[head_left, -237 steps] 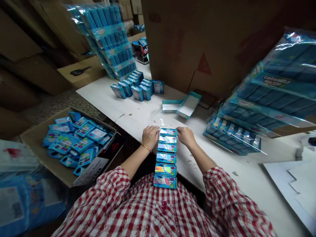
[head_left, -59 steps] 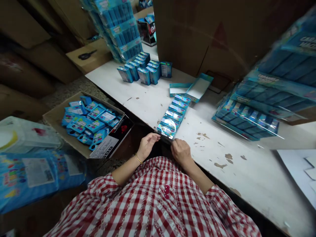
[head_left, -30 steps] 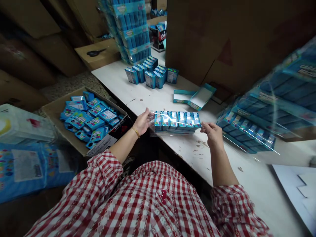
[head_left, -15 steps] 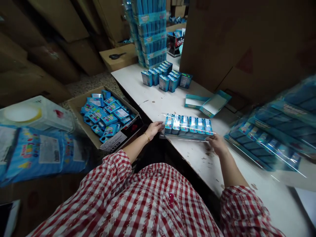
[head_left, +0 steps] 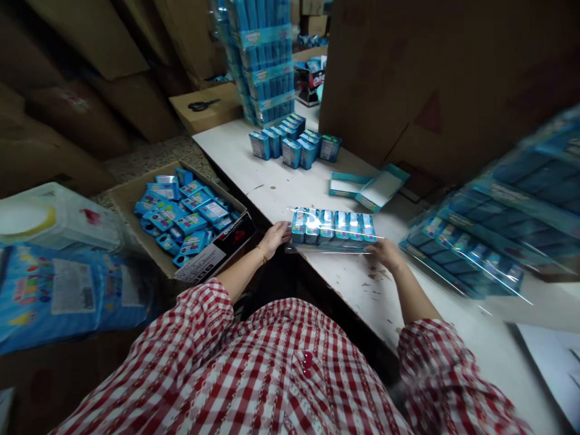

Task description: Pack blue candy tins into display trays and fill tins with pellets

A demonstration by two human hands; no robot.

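Observation:
A pack of small blue boxes [head_left: 334, 226], standing in a row and covered by clear plastic film, rests at the front edge of the white table. My left hand [head_left: 275, 240] grips the pack's left end, fingers closed on the film. At the opposite end my right hand [head_left: 385, 254] pinches the film near the lower corner. Behind the pack lie two shallow blue cardboard trays [head_left: 383, 188], one leaning on the other. Farther back, several loose blue boxes [head_left: 290, 152] stand upright in a cluster.
An open carton [head_left: 217, 257] heaped with blue boxes stands left of the table. Tall stacks of film-wrapped packs rise at the back [head_left: 267, 72] and on the right [head_left: 466, 241]. Scissors [head_left: 203, 105] lie on a brown carton. A large cardboard box [head_left: 380, 72] stands behind the trays.
The whole view has shifted, so things appear slightly farther left. Both hands keep their hold on the wrapped pack, which stays at the table edge.

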